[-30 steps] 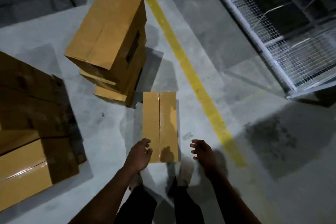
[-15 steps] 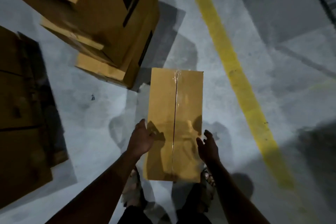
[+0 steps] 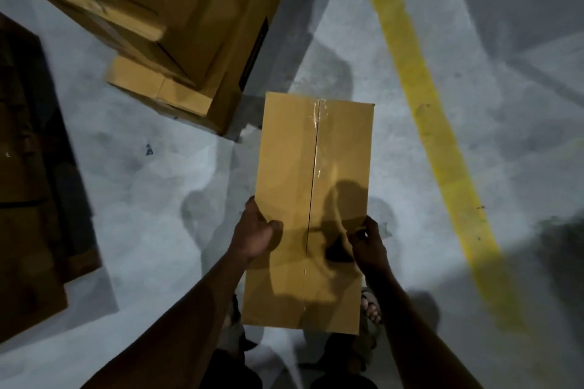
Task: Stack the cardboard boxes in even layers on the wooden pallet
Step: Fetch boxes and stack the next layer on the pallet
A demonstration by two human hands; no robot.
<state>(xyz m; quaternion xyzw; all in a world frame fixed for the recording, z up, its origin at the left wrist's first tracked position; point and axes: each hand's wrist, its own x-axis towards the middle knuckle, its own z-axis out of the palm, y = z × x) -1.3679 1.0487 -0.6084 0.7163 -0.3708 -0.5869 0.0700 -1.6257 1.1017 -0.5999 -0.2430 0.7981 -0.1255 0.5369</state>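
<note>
Cardboard box (image 3: 311, 208) between both grips, left hand (image 3: 254, 235) and right hand (image 3: 368, 245) clasping its long edges.

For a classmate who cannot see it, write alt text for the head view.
Two bare hands, left hand and right hand, grip the long sides of a narrow taped brown cardboard box above a grey concrete floor. A leaning stack of larger cardboard boxes stands behind, a yellow painted line beside.

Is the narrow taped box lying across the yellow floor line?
No, the narrow taped box sits left of the yellow floor line, with bare grey floor between them.
</note>
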